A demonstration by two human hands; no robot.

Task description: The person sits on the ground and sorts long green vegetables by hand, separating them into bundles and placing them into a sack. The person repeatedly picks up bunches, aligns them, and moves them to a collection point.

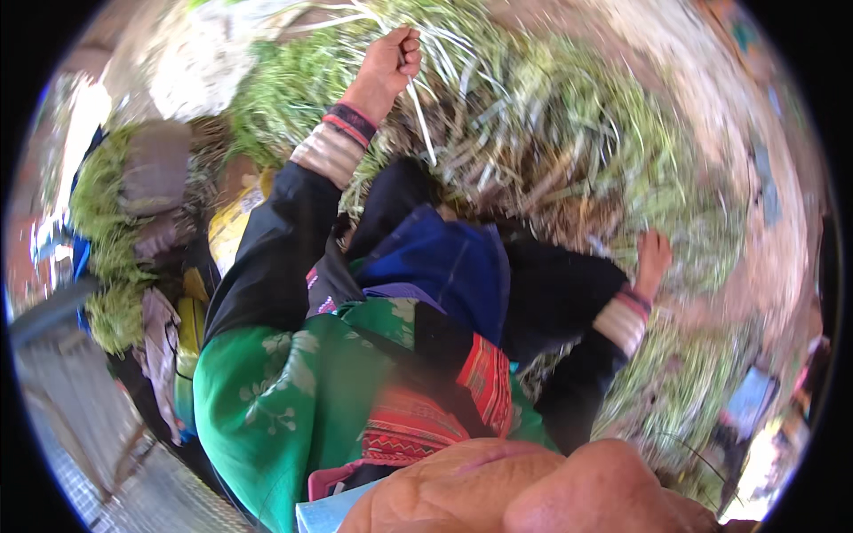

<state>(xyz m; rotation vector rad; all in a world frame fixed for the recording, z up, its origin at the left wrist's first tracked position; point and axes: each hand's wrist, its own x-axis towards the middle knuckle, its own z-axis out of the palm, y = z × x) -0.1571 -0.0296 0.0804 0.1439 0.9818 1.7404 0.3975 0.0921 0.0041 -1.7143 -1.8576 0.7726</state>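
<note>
My left hand [397,56] is raised over a heap of green plant stalks [573,113], its fingers closed around a thin pale stalk [421,123]. One end of that stalk hangs below the fist towards my knee. More whitish stalks [453,53] fan out just beyond the hand. Off to the right, my right hand [653,256] is low at the near edge of the heap, beside the greenery. It is small and blurred, so whether its fingers hold anything cannot be made out. Brown, dry stalk ends [553,193] lie between the two hands.
A dark blue cloth [440,273] covers my lap. At left are a yellow and white sack [233,220], bundles of green stalks [110,260] and a metal-looking surface [73,413]. A white bundle [200,63] lies at upper left. More stalks [686,380] spread at lower right.
</note>
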